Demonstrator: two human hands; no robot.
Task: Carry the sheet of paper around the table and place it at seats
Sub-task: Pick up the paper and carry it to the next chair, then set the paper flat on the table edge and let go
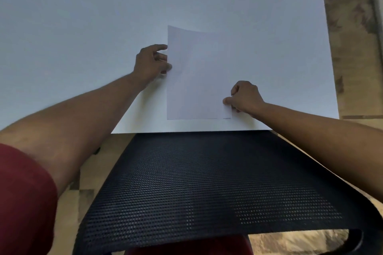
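A white sheet of paper [199, 76] lies near the front edge of the white table [83, 27], its far edge curling up off the surface. My left hand [150, 63] pinches the sheet's left edge about halfway up. My right hand [244, 97] pinches the right edge near the near corner, thumb on top. Both arms reach over the black mesh chair back [207, 182], which stands between me and the table.
The table's right edge [329, 58] runs close to the paper's right side, with patterned beige floor [356, 47] beyond it. The chair back spans most of the lower view. A dark red sleeve [22, 203] shows at the lower left.
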